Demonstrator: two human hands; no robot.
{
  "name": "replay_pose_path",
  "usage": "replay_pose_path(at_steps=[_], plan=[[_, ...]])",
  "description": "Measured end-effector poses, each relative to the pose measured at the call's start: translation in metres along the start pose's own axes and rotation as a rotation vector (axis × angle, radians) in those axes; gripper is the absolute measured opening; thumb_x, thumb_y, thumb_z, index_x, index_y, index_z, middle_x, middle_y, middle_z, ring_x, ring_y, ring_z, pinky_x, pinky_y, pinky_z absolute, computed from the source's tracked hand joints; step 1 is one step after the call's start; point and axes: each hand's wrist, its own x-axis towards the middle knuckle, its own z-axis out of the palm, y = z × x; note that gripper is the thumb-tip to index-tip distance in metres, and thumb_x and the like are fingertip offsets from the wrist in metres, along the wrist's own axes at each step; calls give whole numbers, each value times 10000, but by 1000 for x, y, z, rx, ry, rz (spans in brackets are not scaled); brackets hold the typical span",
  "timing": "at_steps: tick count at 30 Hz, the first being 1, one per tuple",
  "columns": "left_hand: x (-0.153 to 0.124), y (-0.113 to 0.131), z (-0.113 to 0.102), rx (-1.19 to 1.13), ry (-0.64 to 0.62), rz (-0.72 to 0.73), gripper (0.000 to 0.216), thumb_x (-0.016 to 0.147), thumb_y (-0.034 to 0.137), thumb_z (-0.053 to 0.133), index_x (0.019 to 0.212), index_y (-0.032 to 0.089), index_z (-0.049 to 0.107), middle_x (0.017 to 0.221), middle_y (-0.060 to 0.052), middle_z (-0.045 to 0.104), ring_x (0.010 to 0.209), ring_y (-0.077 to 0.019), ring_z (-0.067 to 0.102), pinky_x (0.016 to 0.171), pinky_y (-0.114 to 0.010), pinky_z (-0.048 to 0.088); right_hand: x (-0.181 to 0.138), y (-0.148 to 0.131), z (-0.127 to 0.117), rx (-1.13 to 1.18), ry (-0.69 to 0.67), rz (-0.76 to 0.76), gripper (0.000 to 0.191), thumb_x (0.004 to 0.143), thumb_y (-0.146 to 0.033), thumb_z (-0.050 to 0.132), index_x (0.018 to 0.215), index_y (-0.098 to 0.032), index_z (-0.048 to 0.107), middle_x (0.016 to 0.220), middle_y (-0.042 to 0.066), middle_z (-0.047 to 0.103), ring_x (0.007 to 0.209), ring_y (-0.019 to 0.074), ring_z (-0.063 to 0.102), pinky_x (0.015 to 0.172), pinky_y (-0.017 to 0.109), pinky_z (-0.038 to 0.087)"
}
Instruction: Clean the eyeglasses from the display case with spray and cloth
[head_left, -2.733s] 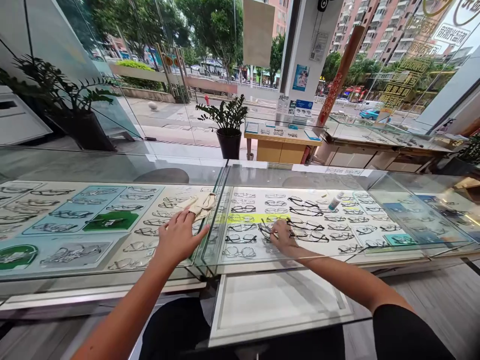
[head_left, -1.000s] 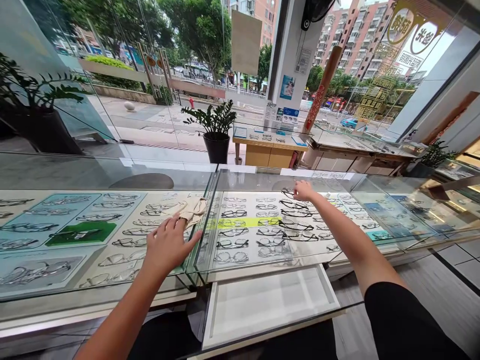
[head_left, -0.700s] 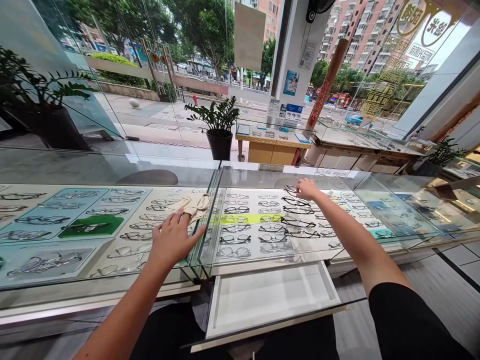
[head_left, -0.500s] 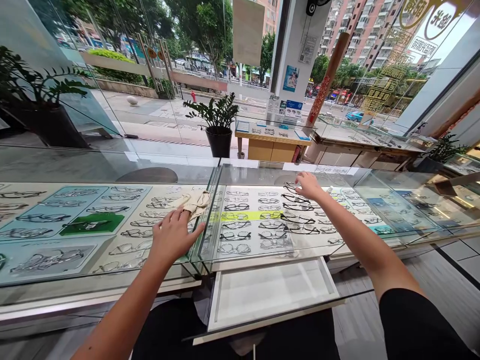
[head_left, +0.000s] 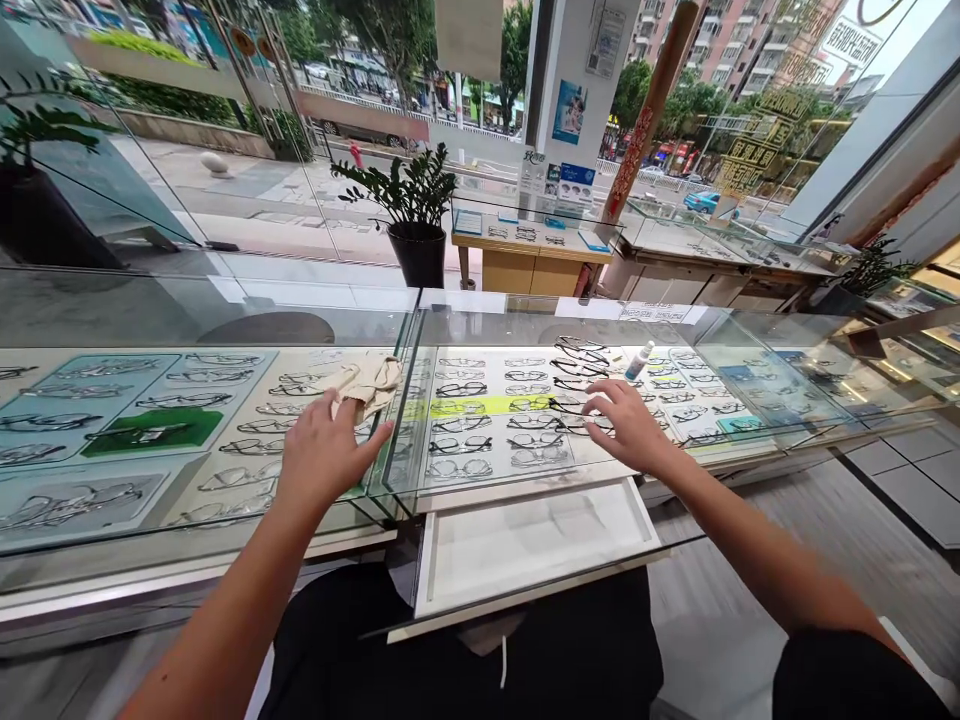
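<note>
My left hand (head_left: 326, 455) lies palm down over the glass counter with its fingers apart. Its fingertips reach the edge of a crumpled beige cloth (head_left: 367, 385); I cannot tell whether they press on it. My right hand (head_left: 626, 425) hovers at a row of dark-framed eyeglasses (head_left: 581, 350) on the glass top. Thumb and fingers are apart, close to the nearer frames of that row and partly covering them. A small spray bottle (head_left: 639, 361) stands just beyond the right hand.
Under the glass, several eyeglasses (head_left: 459, 445) lie in rows beside a yellow-green strip (head_left: 487, 407). An open white drawer (head_left: 536, 545) sticks out in front of my lap. A glass divider (head_left: 397, 420) separates the cases. Beyond stand a potted plant (head_left: 418, 245) and a display table (head_left: 532, 250).
My right hand has come back toward me along the row of eyeglasses, uncovering the far frames and the spray bottle. My left hand stays by the cloth. The view has tilted down slightly.
</note>
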Motion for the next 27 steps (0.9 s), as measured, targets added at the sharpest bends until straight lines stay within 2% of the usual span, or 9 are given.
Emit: replay_pose_path(at_steps=[2, 5, 7, 10, 12, 14, 18, 21, 27], plan=[[-7, 5, -8, -62, 151, 14, 737, 990, 637, 471, 1439, 60, 558, 1697, -268, 360, 1547, -520, 349, 1237, -672, 334, -21, 20, 0, -31, 72, 72, 130, 1017, -304, 596, 1097, -252, 684, 1339, 140, 653, 1325, 359, 554, 1135, 561, 425], [-26, 34, -30, -181, 366, 82, 528, 1019, 548, 452, 1225, 106, 655, 1440, -201, 594, 1390, -391, 536, 1211, -560, 407, -54, 63, 4, -70, 198, 233, 129, 1003, -327, 595, 1040, -244, 687, 1225, 146, 675, 1217, 358, 602, 1096, 555, 449], [-43, 69, -44, -297, 132, 203, 427, 1034, 517, 397, 1000, 198, 680, 1064, -119, 714, 1080, -298, 663, 1026, -471, 536, -74, 89, 12, -79, 246, 322, 134, 997, -334, 580, 1010, -241, 676, 1144, 143, 683, 1163, 356, 615, 1056, 541, 468], [-66, 129, -45, -499, -512, 511, 384, 1037, 476, 415, 942, 240, 704, 927, -63, 742, 905, -244, 678, 857, -375, 559, -93, 112, 28, -87, 287, 413, 150, 999, -355, 561, 1014, -239, 655, 1119, 140, 679, 1132, 352, 611, 1028, 522, 469], [-77, 161, -25, -554, -783, 669, 370, 1060, 423, 404, 1058, 258, 734, 1078, -57, 777, 1021, -238, 703, 921, -361, 555, -99, 117, 39, -81, 268, 439, 166, 1003, -360, 548, 1046, -234, 645, 1135, 142, 674, 1127, 352, 603, 1010, 508, 468], [-83, 182, 11, -537, -831, 705, 350, 1052, 360, 420, 1206, 254, 715, 1257, -80, 753, 1170, -252, 693, 1014, -385, 544, -100, 117, 46, -75, 235, 459, 182, 1006, -359, 536, 1083, -229, 637, 1160, 145, 670, 1132, 352, 594, 994, 496, 465], [-73, 200, 99, -348, -619, 640, 343, 1005, 348, 529, 1266, 195, 691, 1390, -152, 682, 1343, -333, 603, 1152, -491, 473, -100, 118, 53, -78, 219, 507, 190, 1004, -359, 531, 1104, -227, 623, 1190, 142, 664, 1138, 348, 579, 987, 481, 451], [-50, 209, 149, -196, -441, 557, 328, 929, 296, 646, 1224, 172, 716, 1424, -193, 658, 1354, -373, 579, 1151, -533, 451, -99, 120, 53, -77, 224, 519, 171, 1001, -359, 537, 1084, -230, 613, 1169, 134, 663, 1121, 343, 577, 985, 474, 442], [-5, 216, 187, -160, -427, 617, 221, 890, 306, 677, 1048, 186, 775, 1331, -174, 718, 1511, -411, 427, 1244, -580, 280, -97, 120, 52, -93, 242, 526, 122, 983, -335, 555, 1044, -240, 600, 1127, 119, 649, 1054, 334, 569, 931, 464, 433]])
